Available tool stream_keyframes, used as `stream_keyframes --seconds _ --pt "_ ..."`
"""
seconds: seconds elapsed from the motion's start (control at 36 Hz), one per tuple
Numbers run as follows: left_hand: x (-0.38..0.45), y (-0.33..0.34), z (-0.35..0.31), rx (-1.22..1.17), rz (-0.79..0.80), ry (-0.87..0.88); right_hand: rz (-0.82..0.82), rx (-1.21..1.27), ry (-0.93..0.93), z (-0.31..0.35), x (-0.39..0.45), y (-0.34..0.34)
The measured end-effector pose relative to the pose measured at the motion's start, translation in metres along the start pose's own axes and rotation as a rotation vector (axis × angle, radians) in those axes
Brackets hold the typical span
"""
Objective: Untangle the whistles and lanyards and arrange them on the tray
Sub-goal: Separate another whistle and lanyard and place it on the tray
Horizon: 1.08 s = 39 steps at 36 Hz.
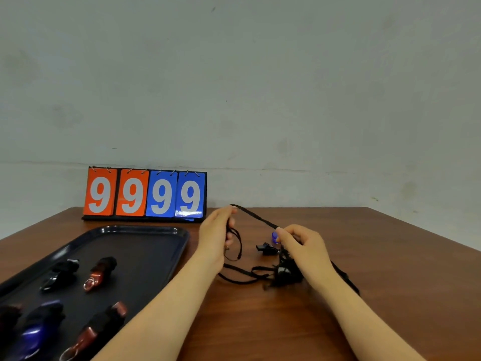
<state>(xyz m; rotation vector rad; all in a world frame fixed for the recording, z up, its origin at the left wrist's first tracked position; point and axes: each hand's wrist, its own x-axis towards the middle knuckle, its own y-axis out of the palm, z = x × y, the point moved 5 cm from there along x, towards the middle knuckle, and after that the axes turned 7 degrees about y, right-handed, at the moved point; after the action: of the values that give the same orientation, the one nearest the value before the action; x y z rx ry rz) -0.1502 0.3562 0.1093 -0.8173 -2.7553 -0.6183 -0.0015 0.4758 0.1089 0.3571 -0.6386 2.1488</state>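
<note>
Several wrapped whistles (pixel 100 273) already lie on the tray (pixel 145 231) at the bench's left edge, while the left hand (pixel 216 235) and right hand (pixel 302 243), fingers pinching one taut lanyard (pixel 256 217), work the mid-bench tangle (pixel 282 274) that's left.

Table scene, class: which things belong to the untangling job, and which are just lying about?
Job:
tray with bundled whistles
tangled lanyards
black whistle
blue whistle
left hand and right hand, stretching a lanyard

Lying about:
flip scoreboard showing 9999
</note>
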Motion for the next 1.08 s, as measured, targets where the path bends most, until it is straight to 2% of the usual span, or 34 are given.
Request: stream_keyframes --seconds 0.08,0.17,0.22,0.33,0.42,0.47,0.61,0.72,0.81,0.86,0.89,0.97,1.0,1.08 --pt "0.003 -0.013 0.000 -0.100 -0.158 -0.007 -0.035 0.036 0.023 0.000 0.001 -0.003" --pt "0.004 -0.018 0.000 -0.178 -0.221 -0.010 -0.081 0.102 0.077 0.001 0.002 -0.008" --pt "0.004 -0.018 0.001 -0.245 -0.241 -0.029 -0.094 0.269 0.176 -0.003 0.005 -0.012" --pt "0.004 -0.020 0.004 -0.318 -0.264 -0.047 -0.104 0.830 0.392 -0.016 0.012 -0.017" --pt "0.005 -0.025 0.005 -0.366 -0.300 -0.061 -0.125 0.961 0.401 -0.020 0.014 -0.021" --pt "0.005 -0.027 0.005 -0.337 -0.309 -0.066 -0.143 0.868 0.394 -0.021 0.013 -0.021" --pt "0.001 -0.020 0.000 -0.079 -0.242 -0.024 -0.243 0.157 0.263 -0.020 0.011 -0.023" --pt "-0.003 -0.009 -0.010 0.093 -0.148 0.104 -0.239 -0.252 0.147 -0.023 0.012 -0.019" --pt "-0.008 0.002 -0.017 0.210 -0.030 0.220 -0.310 -0.465 0.059 -0.019 0.011 -0.022" --pt "-0.011 0.009 -0.019 0.258 0.048 0.262 -0.310 -0.481 -0.035 -0.011 0.008 -0.022" --pt "-0.012 0.013 -0.019 0.274 0.085 0.284 -0.259 -0.419 -0.071 -0.008 0.006 -0.019" --pt "-0.016 0.022 -0.021 0.345 0.212 0.377 0.084 -0.045 -0.024 -0.007 0.001 0.007" --pt "-0.018 0.025 -0.020 0.378 0.258 0.403 0.179 0.013 -0.011 -0.006 -0.002 0.016" --pt "-0.020 0.030 -0.018 0.489 0.350 0.453 0.264 0.017 -0.039 0.001 -0.005 0.027"
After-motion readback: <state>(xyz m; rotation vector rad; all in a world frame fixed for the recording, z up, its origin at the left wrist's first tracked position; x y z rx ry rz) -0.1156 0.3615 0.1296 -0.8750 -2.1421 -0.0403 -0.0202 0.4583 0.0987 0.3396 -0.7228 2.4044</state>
